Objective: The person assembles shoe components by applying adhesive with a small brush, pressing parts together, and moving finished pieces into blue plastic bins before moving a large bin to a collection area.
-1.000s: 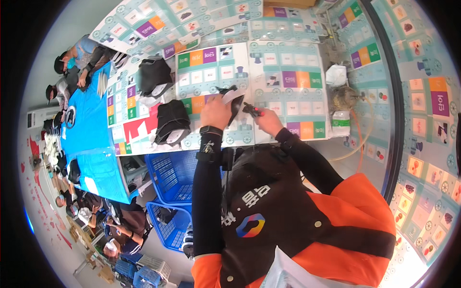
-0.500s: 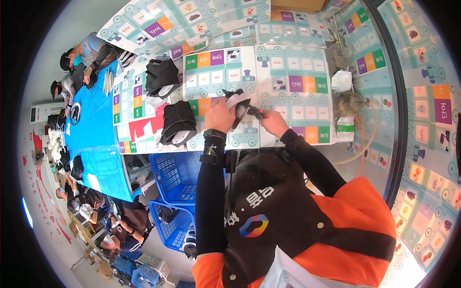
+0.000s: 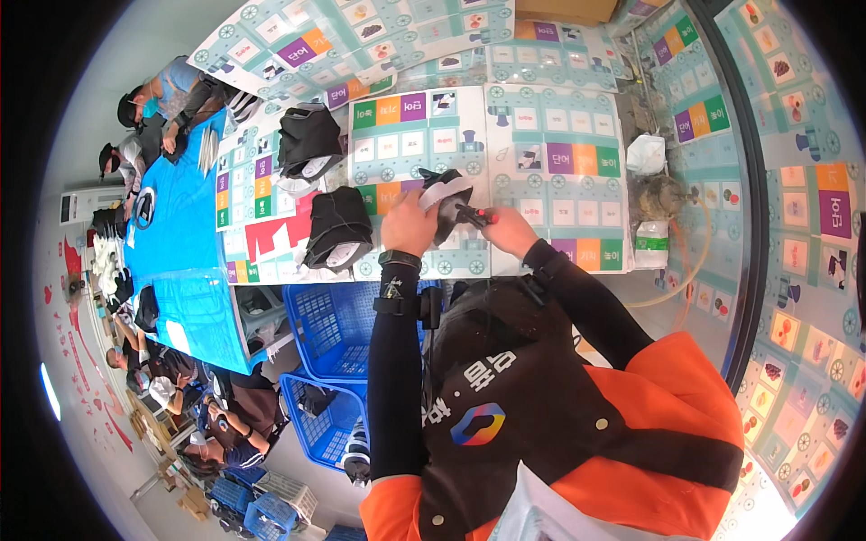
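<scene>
My left hand (image 3: 410,222) is closed on a small black fabric piece with a pale band, which looks like a cap (image 3: 448,206), held just over the table. In my right hand (image 3: 512,233) is a pair of red-handled snips (image 3: 475,216), its dark jaws against the cap's right side. How the jaws meet the fabric is too small to make out. To the left of my hands sits a bundle of black caps (image 3: 340,224) with pale edges, and behind it a second black bundle (image 3: 309,142).
The worktable (image 3: 555,122) wears a printed picture covering. Blue baskets (image 3: 329,329) stand below its left edge. A white bag (image 3: 646,154) and a hose (image 3: 690,275) lie to the right. Several people work left, some around a blue-covered table (image 3: 171,239).
My right hand has moved slightly left with the snips, whose jaws now reach onto the cap. My left hand still grips the cap, shifted only slightly.
</scene>
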The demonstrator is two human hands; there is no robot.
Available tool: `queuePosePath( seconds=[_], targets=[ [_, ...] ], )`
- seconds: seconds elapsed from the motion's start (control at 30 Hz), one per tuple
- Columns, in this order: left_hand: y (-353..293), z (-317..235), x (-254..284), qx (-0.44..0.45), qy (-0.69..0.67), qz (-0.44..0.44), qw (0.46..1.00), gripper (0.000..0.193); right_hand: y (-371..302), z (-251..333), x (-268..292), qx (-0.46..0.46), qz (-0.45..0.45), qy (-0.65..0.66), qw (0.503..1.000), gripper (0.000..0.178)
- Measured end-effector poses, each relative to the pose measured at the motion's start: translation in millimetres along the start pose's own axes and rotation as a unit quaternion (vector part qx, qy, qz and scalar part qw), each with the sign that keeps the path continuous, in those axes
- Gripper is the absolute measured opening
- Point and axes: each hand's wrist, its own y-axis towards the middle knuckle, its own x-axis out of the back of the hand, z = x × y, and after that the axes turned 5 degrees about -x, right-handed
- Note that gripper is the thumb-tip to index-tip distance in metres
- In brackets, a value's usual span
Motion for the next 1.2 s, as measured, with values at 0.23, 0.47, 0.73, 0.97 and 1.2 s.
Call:
queuePosePath(
  seconds=[0.23, 0.47, 0.73, 0.97, 1.2],
  targets=[
    [-3.0, 6.6, -2.8, 0.006, -0.005, 0.004, 1.0, 0.038, -5.9, 1.9, -0.9, -0.024, 0.029, 0.002, 0.999, 0.03],
    [-3.8, 8.2, -5.5, 0.006, -0.014, -0.011, 1.0, 0.04, -13.5, 4.1, 3.2, -0.032, 0.054, -0.013, 0.998, 0.03],
    [-2.1, 9.5, -4.9, 0.018, -0.011, 0.008, 1.0, 0.04, -17.8, 1.2, -3.7, -0.039, 0.072, -0.008, 0.997, 0.027],
    [-2.0, 5.5, -4.4, 0.016, -0.015, 0.013, 1.0, 0.038, -11.2, -8.3, -12.5, 0.042, -0.072, -0.035, 0.996, 0.022],
    [-2.2, 4.1, -2.9, 0.001, -0.032, -0.009, 0.999, 0.035, -11.0, -6.6, -8.8, 0.03, -0.076, -0.04, 0.996, 0.02]
  ],
)
